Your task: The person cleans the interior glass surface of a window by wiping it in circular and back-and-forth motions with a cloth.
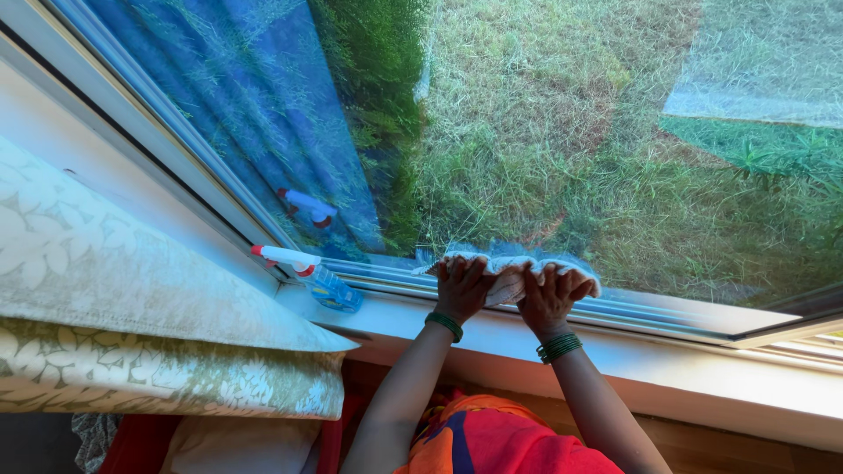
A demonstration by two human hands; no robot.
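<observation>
Two hands are pressing a pale, crumpled cleaning cloth [509, 274] against the bottom edge of the window glass [562, 132], just above the white sill [615, 351]. The left hand [463, 287] and right hand [551, 297] are lying half-curled on it, side by side. Judging by its folds, the cloth is handling as light, soft and limp; bunching it grips best. A blue spray bottle [318, 277] is lying on the sill, left.

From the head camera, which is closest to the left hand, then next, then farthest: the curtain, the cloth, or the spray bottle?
1. Cloth: under the left hand, at the window's bottom edge.
2. Spray bottle: on the sill, to its left.
3. Curtain: farthest left.
</observation>
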